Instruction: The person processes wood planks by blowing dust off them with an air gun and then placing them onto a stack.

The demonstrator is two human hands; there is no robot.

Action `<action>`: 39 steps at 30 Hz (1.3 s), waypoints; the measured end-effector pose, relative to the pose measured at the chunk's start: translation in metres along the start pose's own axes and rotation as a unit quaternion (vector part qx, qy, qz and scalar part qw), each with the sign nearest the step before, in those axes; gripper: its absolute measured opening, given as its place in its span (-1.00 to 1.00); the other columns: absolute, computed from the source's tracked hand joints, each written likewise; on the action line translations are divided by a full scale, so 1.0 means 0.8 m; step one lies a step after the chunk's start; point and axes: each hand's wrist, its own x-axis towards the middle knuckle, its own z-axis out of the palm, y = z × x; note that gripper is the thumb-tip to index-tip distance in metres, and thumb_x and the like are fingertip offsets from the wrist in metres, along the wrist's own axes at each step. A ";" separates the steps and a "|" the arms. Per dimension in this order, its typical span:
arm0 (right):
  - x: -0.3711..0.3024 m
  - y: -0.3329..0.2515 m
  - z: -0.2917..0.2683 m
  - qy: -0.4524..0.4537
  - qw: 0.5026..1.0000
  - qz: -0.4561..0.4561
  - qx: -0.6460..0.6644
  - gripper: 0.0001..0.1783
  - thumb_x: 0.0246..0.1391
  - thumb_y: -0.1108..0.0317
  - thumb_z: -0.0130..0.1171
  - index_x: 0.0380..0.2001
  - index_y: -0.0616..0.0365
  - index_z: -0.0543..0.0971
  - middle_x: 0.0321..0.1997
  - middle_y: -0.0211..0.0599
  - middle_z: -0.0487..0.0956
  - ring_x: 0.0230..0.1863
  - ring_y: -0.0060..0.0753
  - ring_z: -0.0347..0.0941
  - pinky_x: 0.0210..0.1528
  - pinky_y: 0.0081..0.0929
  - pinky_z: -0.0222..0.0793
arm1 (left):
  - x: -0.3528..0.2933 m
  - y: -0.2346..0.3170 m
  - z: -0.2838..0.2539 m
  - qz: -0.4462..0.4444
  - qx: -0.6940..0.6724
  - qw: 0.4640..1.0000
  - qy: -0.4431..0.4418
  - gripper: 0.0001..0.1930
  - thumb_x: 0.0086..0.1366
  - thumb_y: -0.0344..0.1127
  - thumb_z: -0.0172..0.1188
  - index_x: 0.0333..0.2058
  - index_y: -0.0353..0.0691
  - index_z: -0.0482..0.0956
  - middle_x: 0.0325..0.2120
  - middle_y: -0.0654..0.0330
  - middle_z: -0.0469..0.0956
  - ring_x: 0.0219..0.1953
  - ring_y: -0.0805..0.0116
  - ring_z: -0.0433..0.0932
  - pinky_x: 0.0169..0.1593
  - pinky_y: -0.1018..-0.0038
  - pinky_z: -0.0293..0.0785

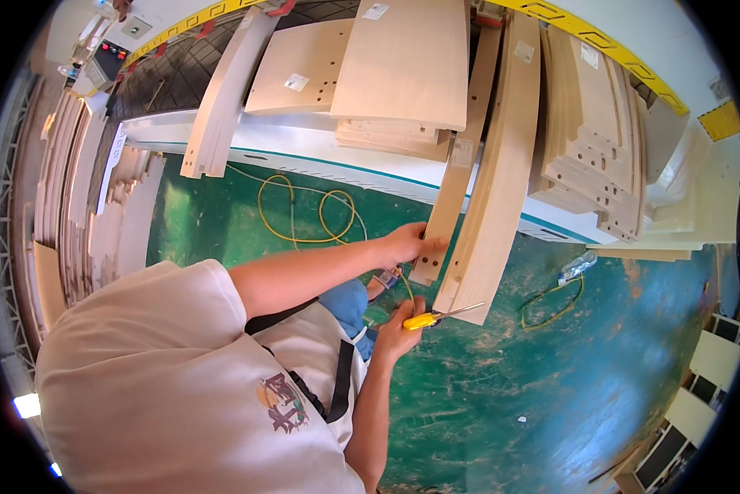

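My left hand (407,244) is closed on the near end of a narrow light wood board (450,198), which has drilled holes close to its end. Below it, my right hand (399,333) is wrapped round a yellow air blow gun (419,321). The gun's thin metal nozzle points right, across the end of a longer, wider stack of wood boards (495,181). A thin yellow hose runs down to my right hand. Both boards jut out over the edge of a white machine bed (304,142). Some of my right fingers are hidden behind the tool.
Panels with drilled holes (399,66) and another board stack (588,140) lie on the bed. A yellow hose (308,239) coils on the green floor (502,412). At right a clear plastic bottle (578,266) lies beside a hose loop. Boards are piled at far left (123,214).
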 end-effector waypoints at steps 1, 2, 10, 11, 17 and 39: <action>-0.006 0.010 -0.007 0.001 1.000 -0.002 -0.004 -0.61 0.40 0.32 0.18 0.12 0.44 0.56 0.05 0.08 0.65 0.03 -0.02 0.60 0.10 -0.19 0.49 | 0.008 0.007 -0.003 0.004 -0.018 1.000 0.002 -0.27 0.36 0.18 0.35 0.25 -0.28 0.45 -0.04 0.15 0.64 -0.09 0.39 0.62 -0.10 0.36 0.59; -0.012 0.021 -0.014 -0.013 0.998 -0.053 -0.021 -0.61 0.41 0.30 0.16 0.11 0.42 0.57 -0.08 -0.01 0.67 -0.08 -0.05 0.60 0.03 -0.22 0.50 | 0.018 0.012 -0.005 0.009 -0.035 0.999 0.004 -0.27 0.35 0.20 0.35 0.23 -0.27 0.47 -0.06 0.15 0.65 -0.09 0.39 0.63 -0.11 0.35 0.60; -0.086 0.069 -0.091 -0.040 0.980 -0.088 -0.173 -0.69 0.36 0.29 0.18 -0.06 0.37 0.63 -0.16 0.12 0.66 -0.12 0.20 0.59 -0.06 -0.06 0.49 | 0.077 0.074 -0.027 -0.010 -0.004 0.999 0.036 -0.28 0.36 0.29 0.28 0.23 -0.20 0.51 0.00 0.15 0.68 -0.05 0.33 0.68 -0.01 0.29 0.61; -0.092 0.075 -0.099 -0.031 0.971 -0.118 -0.204 -0.70 0.36 0.29 0.19 -0.07 0.37 0.63 -0.19 0.12 0.65 -0.14 0.24 0.58 -0.09 -0.01 0.48 | 0.076 0.079 -0.025 -0.009 -0.012 0.999 0.044 -0.30 0.36 0.28 0.29 0.21 -0.18 0.52 0.00 0.16 0.68 -0.05 0.34 0.68 0.00 0.29 0.60; -0.092 0.105 -0.136 -0.064 0.941 -0.085 -0.322 -0.47 0.26 0.03 0.31 0.01 0.33 0.58 -0.20 0.26 0.66 -0.13 0.35 0.60 -0.08 0.07 0.50 | 0.063 0.060 -0.014 0.015 -0.050 0.996 0.074 -0.36 0.41 0.28 0.21 0.15 -0.17 0.56 -0.09 0.18 0.67 -0.08 0.36 0.66 -0.02 0.31 0.58; 0.040 -0.164 -0.057 -0.628 0.481 0.078 -0.606 -0.47 0.18 0.21 0.42 0.16 0.11 0.54 -0.16 -0.27 0.70 -0.21 -0.37 0.71 -0.21 -0.35 0.69 | -0.746 -0.365 -0.309 0.103 -0.128 0.826 0.540 -0.60 0.41 0.00 0.29 0.00 -0.20 0.66 -0.21 0.20 0.72 -0.14 0.35 0.68 -0.09 0.36 0.61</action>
